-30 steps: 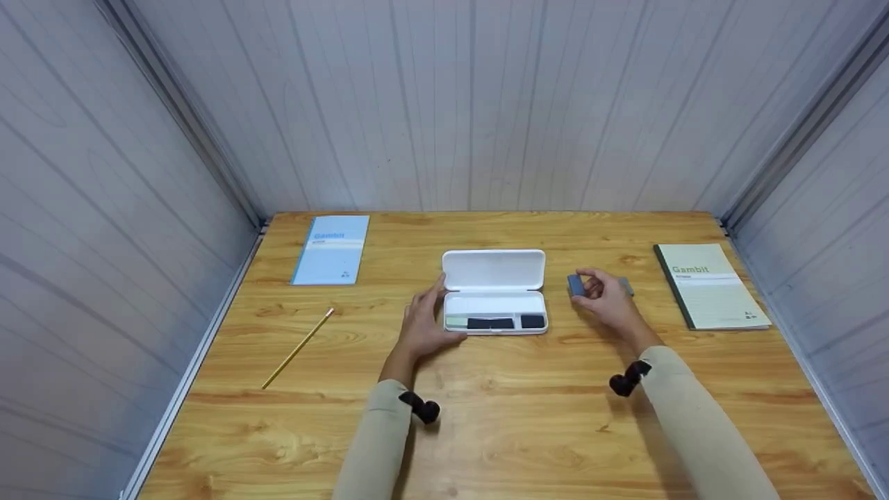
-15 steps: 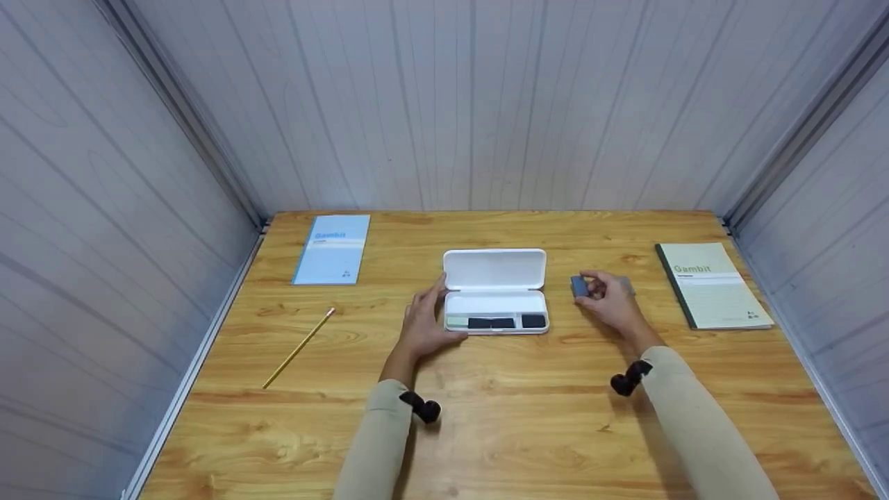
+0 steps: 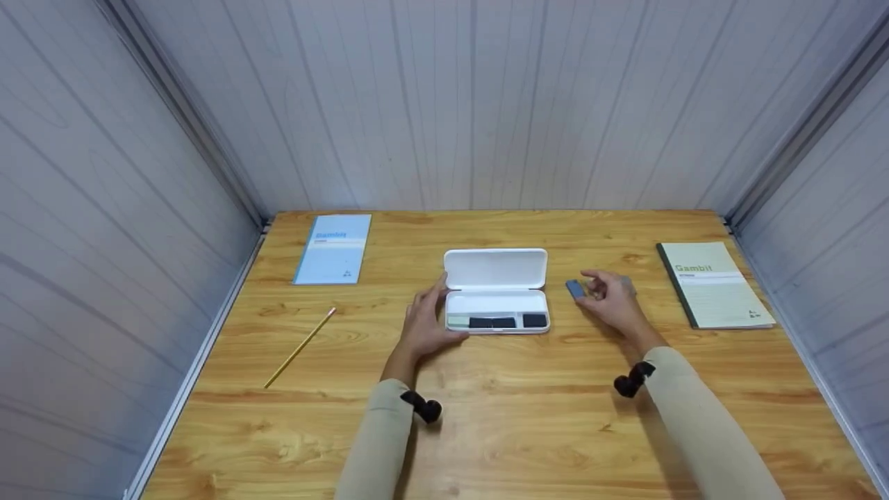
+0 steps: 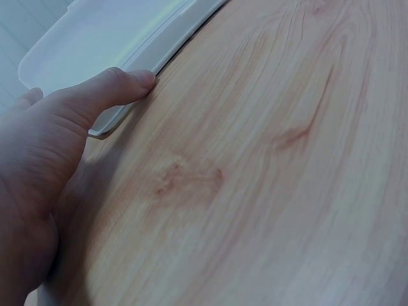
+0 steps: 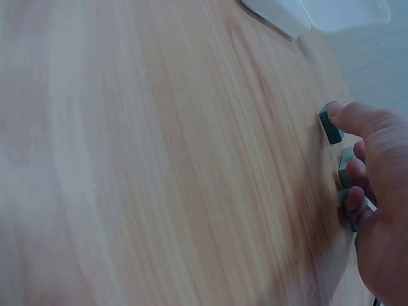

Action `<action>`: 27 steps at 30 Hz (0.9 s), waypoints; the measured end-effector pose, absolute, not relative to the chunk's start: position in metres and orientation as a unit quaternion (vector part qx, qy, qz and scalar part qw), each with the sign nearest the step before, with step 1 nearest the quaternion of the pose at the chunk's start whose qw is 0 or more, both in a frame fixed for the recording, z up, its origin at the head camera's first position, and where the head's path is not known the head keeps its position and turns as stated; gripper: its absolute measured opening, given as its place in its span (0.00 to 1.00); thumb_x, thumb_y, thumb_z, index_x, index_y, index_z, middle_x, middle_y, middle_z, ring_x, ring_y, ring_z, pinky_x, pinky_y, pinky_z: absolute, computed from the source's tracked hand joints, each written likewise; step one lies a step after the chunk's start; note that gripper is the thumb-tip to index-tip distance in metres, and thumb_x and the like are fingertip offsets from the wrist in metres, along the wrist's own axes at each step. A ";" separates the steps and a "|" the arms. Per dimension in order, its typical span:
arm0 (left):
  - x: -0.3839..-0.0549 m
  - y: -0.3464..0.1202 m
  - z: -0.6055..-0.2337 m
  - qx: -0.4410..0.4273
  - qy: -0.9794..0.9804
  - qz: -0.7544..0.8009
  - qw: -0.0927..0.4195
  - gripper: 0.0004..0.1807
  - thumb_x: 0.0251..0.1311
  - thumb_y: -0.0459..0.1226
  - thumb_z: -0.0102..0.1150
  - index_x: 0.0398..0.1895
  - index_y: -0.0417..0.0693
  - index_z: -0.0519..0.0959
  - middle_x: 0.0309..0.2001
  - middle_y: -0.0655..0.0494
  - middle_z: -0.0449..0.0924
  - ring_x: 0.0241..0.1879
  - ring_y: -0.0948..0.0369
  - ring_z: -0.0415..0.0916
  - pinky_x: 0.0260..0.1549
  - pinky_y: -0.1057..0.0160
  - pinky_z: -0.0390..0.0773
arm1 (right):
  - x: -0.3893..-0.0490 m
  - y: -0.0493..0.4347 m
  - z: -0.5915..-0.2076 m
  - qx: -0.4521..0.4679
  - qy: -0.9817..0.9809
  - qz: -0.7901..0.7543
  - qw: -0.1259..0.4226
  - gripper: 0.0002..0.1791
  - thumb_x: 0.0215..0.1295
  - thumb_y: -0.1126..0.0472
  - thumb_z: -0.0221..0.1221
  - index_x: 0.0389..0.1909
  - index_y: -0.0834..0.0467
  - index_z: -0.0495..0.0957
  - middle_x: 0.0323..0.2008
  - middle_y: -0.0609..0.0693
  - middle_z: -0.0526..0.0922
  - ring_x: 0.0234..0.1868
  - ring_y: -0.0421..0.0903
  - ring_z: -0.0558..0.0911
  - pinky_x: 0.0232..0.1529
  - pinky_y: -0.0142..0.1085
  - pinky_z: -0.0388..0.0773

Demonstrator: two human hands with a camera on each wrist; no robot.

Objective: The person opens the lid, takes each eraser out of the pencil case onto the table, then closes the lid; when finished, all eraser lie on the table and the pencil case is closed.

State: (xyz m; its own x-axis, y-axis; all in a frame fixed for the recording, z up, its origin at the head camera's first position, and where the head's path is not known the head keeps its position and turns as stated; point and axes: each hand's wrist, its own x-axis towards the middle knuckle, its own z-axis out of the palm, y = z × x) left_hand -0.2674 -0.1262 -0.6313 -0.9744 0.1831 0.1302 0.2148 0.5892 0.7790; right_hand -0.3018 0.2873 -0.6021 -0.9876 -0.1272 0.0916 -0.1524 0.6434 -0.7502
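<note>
In the head view an unlatched white pencil case (image 3: 496, 302) lies with its lid back; dark pieces and a pale green one sit in its front compartments. My left hand (image 3: 422, 326) grips the case's left end, thumb at the front side. To the right, my right hand (image 3: 611, 302) has curled fingers at a small blue block, seemingly an eraser (image 3: 575, 288). In the right wrist view the thumb presses this eraser (image 5: 331, 124); the index finger's contact is hidden. More similar blocks (image 5: 346, 167) stand in a row under the other curled fingers.
A yellow pencil (image 3: 300, 347) lies slantwise at the left. Behind it is a blue notebook (image 3: 332, 250); a cream notebook (image 3: 715, 286) with a dark spine lies at the right. Panelled walls (image 3: 472, 104) border the wooden table (image 3: 514, 430) at the back and sides.
The blue eraser has turned at an angle and shifted slightly left at the right hand's fingertips. The left hand and the pencil case stay in place.
</note>
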 end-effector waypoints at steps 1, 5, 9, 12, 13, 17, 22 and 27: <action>-0.267 -0.126 -0.631 -0.112 -0.891 -0.439 0.018 0.73 0.45 0.47 0.92 0.94 0.53 0.55 0.76 0.46 0.83 0.81 0.40 0.67 0.75 0.37 0.64 | -0.301 0.287 -0.601 0.080 -0.905 0.418 0.009 0.32 0.72 0.66 0.73 0.75 0.70 0.78 0.54 0.69 0.84 0.46 0.48 0.80 0.45 0.25 0.72; -0.267 -0.126 -0.628 -0.107 -0.891 -0.441 0.007 0.73 0.46 0.47 0.91 0.94 0.55 0.54 0.77 0.48 0.82 0.82 0.42 0.65 0.78 0.37 0.63 | -0.297 0.284 -0.599 0.090 -0.901 0.424 -0.012 0.32 0.74 0.67 0.71 0.76 0.69 0.76 0.55 0.68 0.83 0.48 0.50 0.80 0.46 0.26 0.73; -0.267 -0.126 -0.628 -0.102 -0.890 -0.445 -0.001 0.73 0.47 0.47 0.91 0.94 0.58 0.53 0.78 0.50 0.82 0.84 0.44 0.63 0.80 0.37 0.61 | -0.292 0.278 -0.596 0.110 -0.899 0.424 -0.014 0.31 0.73 0.68 0.71 0.74 0.69 0.78 0.53 0.67 0.84 0.46 0.48 0.80 0.45 0.26 0.75; -0.267 -0.125 -0.628 -0.099 -0.890 -0.446 -0.001 0.73 0.47 0.47 0.92 0.94 0.59 0.53 0.78 0.51 0.82 0.85 0.44 0.63 0.81 0.37 0.60 | -0.289 0.273 -0.594 0.124 -0.897 0.424 -0.014 0.30 0.72 0.70 0.71 0.73 0.69 0.79 0.51 0.67 0.85 0.44 0.46 0.80 0.44 0.26 0.75; -0.267 -0.125 -0.628 -0.098 -0.890 -0.445 -0.001 0.73 0.47 0.47 0.92 0.94 0.59 0.53 0.78 0.51 0.82 0.85 0.44 0.63 0.81 0.37 0.60 | -0.288 0.272 -0.593 0.129 -0.897 0.423 -0.014 0.29 0.72 0.70 0.71 0.72 0.70 0.79 0.51 0.67 0.85 0.44 0.46 0.80 0.44 0.26 0.75; -0.268 -0.125 -0.629 -0.092 -0.890 -0.447 -0.004 0.73 0.46 0.46 0.92 0.94 0.61 0.53 0.78 0.52 0.81 0.85 0.45 0.63 0.82 0.37 0.60 | -0.283 0.265 -0.591 0.144 -0.898 0.416 -0.014 0.29 0.72 0.70 0.72 0.71 0.69 0.80 0.50 0.66 0.86 0.45 0.45 0.80 0.45 0.26 0.75; -0.267 -0.125 -0.629 -0.094 -0.890 -0.445 -0.004 0.73 0.47 0.46 0.91 0.94 0.60 0.53 0.79 0.51 0.81 0.84 0.44 0.63 0.81 0.37 0.60 | -0.277 0.256 -0.590 0.172 -0.896 0.410 0.005 0.27 0.70 0.71 0.73 0.68 0.69 0.82 0.47 0.63 0.88 0.45 0.50 0.84 0.47 0.29 0.79; -0.268 -0.125 -0.630 -0.104 -0.893 -0.437 0.010 0.73 0.46 0.47 0.91 0.94 0.55 0.54 0.78 0.49 0.82 0.82 0.43 0.66 0.78 0.37 0.63 | -0.272 0.246 -0.590 0.198 -0.894 0.403 0.014 0.26 0.69 0.71 0.74 0.67 0.67 0.83 0.46 0.62 0.89 0.45 0.55 0.87 0.47 0.33 0.82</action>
State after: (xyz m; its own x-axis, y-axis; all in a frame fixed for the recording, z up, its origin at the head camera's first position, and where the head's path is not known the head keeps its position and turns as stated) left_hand -0.2676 -0.1247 -0.6296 -0.9781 0.1774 0.1092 0.1950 0.5962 0.7788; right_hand -0.2720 0.2464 -0.5904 -0.9215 -0.3414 0.1850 -0.3647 0.5973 -0.7143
